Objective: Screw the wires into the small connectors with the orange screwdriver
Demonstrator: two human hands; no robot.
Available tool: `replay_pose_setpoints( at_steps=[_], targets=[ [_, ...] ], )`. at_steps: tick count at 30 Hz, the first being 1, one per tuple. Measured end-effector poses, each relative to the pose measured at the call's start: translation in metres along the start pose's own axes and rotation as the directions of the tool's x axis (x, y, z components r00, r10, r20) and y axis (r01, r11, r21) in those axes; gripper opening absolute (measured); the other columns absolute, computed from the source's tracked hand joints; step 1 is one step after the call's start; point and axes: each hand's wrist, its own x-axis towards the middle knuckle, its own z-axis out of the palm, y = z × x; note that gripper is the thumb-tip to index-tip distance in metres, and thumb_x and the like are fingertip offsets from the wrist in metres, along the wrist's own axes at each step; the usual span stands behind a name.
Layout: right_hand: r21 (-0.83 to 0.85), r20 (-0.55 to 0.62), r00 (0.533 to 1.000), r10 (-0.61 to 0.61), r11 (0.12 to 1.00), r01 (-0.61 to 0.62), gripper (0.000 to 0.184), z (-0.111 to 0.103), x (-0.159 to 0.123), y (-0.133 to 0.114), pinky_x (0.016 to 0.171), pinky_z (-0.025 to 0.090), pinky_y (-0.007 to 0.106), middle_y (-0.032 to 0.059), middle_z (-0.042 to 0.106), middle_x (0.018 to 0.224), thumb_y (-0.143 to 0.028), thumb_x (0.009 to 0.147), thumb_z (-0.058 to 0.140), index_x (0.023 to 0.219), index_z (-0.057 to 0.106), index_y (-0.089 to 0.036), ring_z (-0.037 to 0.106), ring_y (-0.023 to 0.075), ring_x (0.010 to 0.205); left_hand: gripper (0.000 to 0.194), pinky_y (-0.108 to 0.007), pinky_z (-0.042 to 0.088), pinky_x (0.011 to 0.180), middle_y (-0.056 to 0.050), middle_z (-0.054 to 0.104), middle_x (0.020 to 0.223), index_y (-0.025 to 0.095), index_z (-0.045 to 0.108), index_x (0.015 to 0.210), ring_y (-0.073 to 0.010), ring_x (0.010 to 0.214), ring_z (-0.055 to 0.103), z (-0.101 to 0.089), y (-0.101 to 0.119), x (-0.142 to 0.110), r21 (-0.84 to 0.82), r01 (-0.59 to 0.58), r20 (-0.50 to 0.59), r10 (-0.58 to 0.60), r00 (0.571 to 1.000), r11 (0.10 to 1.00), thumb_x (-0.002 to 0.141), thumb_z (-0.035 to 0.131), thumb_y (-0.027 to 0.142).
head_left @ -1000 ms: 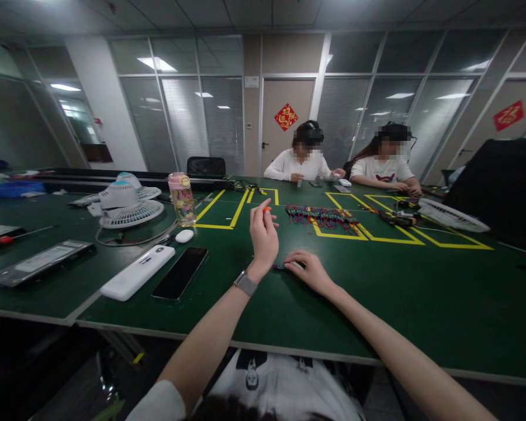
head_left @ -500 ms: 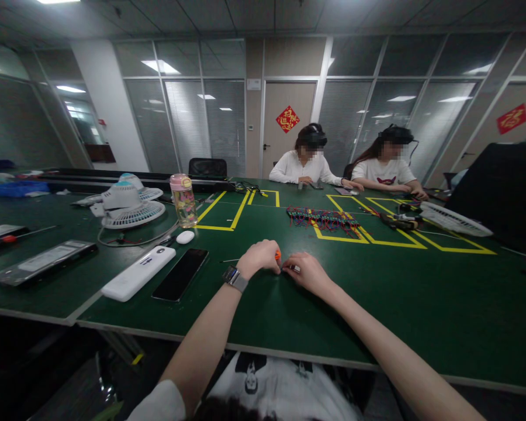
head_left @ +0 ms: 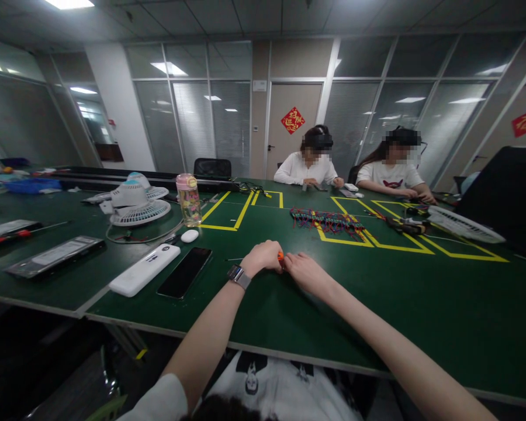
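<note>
My left hand (head_left: pixel 265 256), with a watch on its wrist, is closed around a screwdriver. The orange handle (head_left: pixel 281 256) shows at the finger side, and a thin metal shaft (head_left: pixel 234 259) sticks out to the left past the hand. My right hand (head_left: pixel 305 272) comes up against the left one, its fingers pressed together beside the handle's end. Whatever sits between those right fingertips is hidden. Both hands are low over the green table (head_left: pixel 284 316).
Left of my hands lie a black phone (head_left: pixel 184 273), a white power bank (head_left: pixel 145 270) and a white oval case (head_left: pixel 190 235). A bottle (head_left: pixel 188 202) and white fans (head_left: pixel 140 204) stand behind. Ahead is a wire bundle (head_left: pixel 326 222); two people sit across.
My right hand has closed in on the left, so its fingertips now meet at the orange handle where a small gap showed before. The view has shifted slightly.
</note>
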Motion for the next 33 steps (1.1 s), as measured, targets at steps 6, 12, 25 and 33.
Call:
replay_pose_setpoints(
  at_steps=[6, 12, 25, 33],
  targets=[
    [0.161, -0.073, 0.994, 0.079, 0.985, -0.066, 0.014, 0.001, -0.004, 0.006, 0.075, 0.042, 0.031, 0.0107, 0.061, 0.095, -0.009, 0.089, 0.042, 0.097, 0.053, -0.012, 0.060, 0.0210, 0.086, 0.024, -0.025, 0.048, 0.062, -0.007, 0.072, 0.080, 0.020, 0.071, 0.077, -0.0210, 0.071, 0.067, 0.000, -0.001, 0.002, -0.008, 0.000, 0.006, 0.000, 1.000, 1.000, 0.056, 0.076, 0.032],
    [0.460, -0.095, 0.974, 0.206, 0.877, -0.141, 0.011, 0.012, 0.003, 0.021, 0.070, 0.042, 0.025, 0.0068, 0.060, 0.090, -0.015, 0.088, 0.049, 0.087, 0.060, -0.015, 0.059, 0.0164, 0.079, 0.023, -0.025, 0.049, 0.066, -0.006, 0.072, 0.086, 0.023, 0.072, 0.081, -0.0209, 0.076, 0.068, -0.001, 0.001, 0.000, -0.013, -0.013, -0.003, 0.013, 1.000, 1.000, 0.059, 0.074, 0.031],
    [0.733, 0.019, 0.957, 0.290, 0.646, -0.211, 0.012, 0.018, 0.011, 0.031, 0.060, 0.044, 0.022, 0.0017, 0.070, 0.066, -0.019, 0.074, 0.061, 0.072, 0.072, -0.015, 0.062, 0.0143, 0.063, 0.031, -0.024, 0.048, 0.066, -0.007, 0.071, 0.090, 0.022, 0.071, 0.088, -0.0211, 0.079, 0.067, -0.001, 0.002, -0.001, -0.006, -0.019, -0.034, 0.019, 0.999, 1.000, 0.059, 0.075, 0.034],
    [0.844, -0.065, 0.887, 0.457, 0.499, -0.196, 0.032, 0.014, 0.001, 0.047, 0.070, 0.049, 0.027, 0.0088, 0.073, 0.084, -0.032, 0.086, 0.047, 0.086, 0.072, -0.013, 0.066, 0.0193, 0.078, 0.021, -0.023, 0.048, 0.064, -0.005, 0.071, 0.092, 0.024, 0.072, 0.087, -0.0187, 0.079, 0.067, -0.003, -0.004, 0.001, -0.023, -0.032, -0.067, 0.031, 0.997, 0.999, 0.072, 0.066, 0.036]
  ],
)
